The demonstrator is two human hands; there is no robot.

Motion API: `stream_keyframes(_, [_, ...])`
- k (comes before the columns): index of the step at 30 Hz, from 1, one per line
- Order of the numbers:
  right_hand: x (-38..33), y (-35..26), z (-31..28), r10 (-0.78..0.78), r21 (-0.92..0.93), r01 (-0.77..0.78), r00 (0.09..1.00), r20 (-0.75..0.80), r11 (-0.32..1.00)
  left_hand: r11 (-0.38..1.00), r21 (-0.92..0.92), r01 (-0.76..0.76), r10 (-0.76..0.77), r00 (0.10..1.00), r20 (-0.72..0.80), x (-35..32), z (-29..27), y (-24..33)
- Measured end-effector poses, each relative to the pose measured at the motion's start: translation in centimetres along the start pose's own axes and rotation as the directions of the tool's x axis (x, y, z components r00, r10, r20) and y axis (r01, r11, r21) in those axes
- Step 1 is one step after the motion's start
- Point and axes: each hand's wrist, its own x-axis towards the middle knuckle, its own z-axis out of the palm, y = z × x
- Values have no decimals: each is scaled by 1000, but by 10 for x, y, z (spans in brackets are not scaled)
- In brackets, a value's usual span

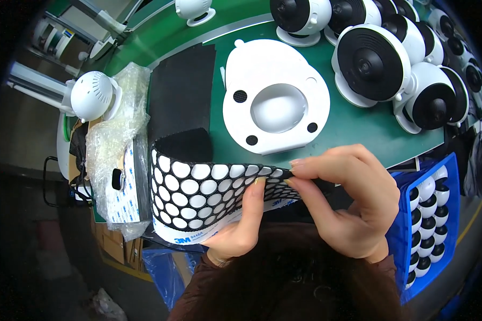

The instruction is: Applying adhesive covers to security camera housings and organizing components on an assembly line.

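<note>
Peeling a round pad off the black die-cut sheet [198, 187]: left hand [238, 224] fingers support it, right hand [348, 198] fingers pinch its edge; next probably needs accurate placing on the white base [273, 69].

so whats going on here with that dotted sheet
A person holds a bent black die-cut sheet with white round holes in both hands. The left hand supports it from below, while the right hand pinches its edge with the fingertips, as if picking at a pad. Behind it on the green mat lies a white plastic base bearing three black round pads. White-and-black round camera-like units stand in rows beyond it.
</note>
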Motion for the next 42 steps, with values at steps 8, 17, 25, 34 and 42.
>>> stream_keyframes(8, [-5, 3, 7, -192, -271, 165, 979, -74, 948, 999, -1, -53, 53, 998, -23, 0, 4, -4])
stream_keyframes(17, [3, 11, 5, -35, -46, 35, 999, -6, 998, 992, 122, 18, -22, 999, 32, 0, 0, -4])
stream_keyframes(25, [16, -2, -13, -95, -40, 100, 990, 106, 994, 999, -35, -39, 36, 995, -97, 11, 6, -21])
stream_keyframes(34, [56, 22, -11, 244, 59, -246, 969, 34, 968, 986, -114, -120, 125, 991, 37, 23, 2, -28])
stream_keyframes(42, [57, 21, -10, 230, 9, -230, 973, 17, 973, 990, -103, -92, 97, 994, 41, 25, 4, -25])
